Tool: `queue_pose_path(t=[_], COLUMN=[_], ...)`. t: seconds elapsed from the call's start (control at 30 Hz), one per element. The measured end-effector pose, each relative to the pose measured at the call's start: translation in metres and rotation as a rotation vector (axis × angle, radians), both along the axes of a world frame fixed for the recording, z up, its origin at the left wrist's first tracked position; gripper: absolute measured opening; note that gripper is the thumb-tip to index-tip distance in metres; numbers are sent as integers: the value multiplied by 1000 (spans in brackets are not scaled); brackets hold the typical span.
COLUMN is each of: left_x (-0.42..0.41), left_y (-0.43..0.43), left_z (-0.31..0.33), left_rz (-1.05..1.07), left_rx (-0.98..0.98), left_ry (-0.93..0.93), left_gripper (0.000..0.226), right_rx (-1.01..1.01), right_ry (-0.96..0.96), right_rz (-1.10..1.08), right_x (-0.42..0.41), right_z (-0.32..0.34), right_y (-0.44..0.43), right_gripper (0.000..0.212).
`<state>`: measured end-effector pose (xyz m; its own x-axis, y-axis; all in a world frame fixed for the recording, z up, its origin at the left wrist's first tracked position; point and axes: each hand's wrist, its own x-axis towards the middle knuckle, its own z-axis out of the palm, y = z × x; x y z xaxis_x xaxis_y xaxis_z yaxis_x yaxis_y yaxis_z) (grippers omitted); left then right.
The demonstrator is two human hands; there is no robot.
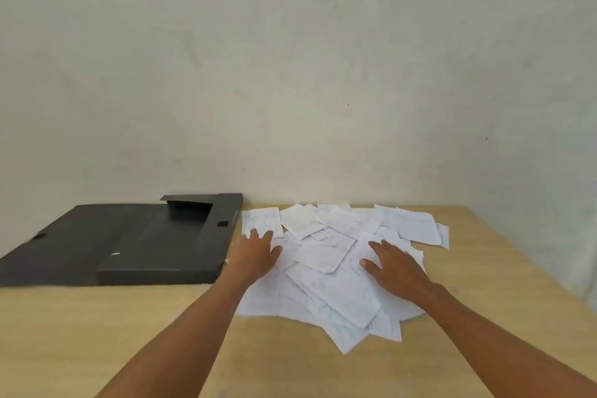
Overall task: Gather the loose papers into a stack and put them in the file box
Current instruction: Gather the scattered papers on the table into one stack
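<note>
**Loose sheets, light and slippery**

Wooden table (97, 333) underneath. Dark file box (129, 245) lying open, flat, at the far left. Loose papers (336, 268) fanned out just right of the file box, overlapping, nothing stacked yet. Likely thin, limp, prone to sliding; best swept inward from the outer edges. Left hand (255, 255) and right hand (394, 265) spread flat on the sheets, gripping nothing.
</note>
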<state>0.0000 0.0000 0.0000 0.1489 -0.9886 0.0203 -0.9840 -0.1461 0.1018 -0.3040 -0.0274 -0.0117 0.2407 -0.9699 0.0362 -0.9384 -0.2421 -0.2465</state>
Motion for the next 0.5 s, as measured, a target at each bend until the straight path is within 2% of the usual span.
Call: queue_pose_path(t=[0.13, 0.23, 0.33, 0.5], left_x=[12, 6, -12, -44], left_y=[-40, -64, -73, -79], left_z=[-11, -23, -34, -34], left_rz=[141, 171, 77, -123], left_rx=[9, 39, 4, -269], left_ry=[64, 109, 32, 90], left_gripper=[65, 68, 61, 40], right_rx=[-4, 29, -34, -76], right_ry=[39, 48, 114, 84], right_rz=[-107, -169, -185, -168], right_x=[-3, 4, 11, 13], right_z=[-9, -24, -42, -41], right_y=[-41, -61, -66, -65], right_gripper=[66, 68, 67, 64])
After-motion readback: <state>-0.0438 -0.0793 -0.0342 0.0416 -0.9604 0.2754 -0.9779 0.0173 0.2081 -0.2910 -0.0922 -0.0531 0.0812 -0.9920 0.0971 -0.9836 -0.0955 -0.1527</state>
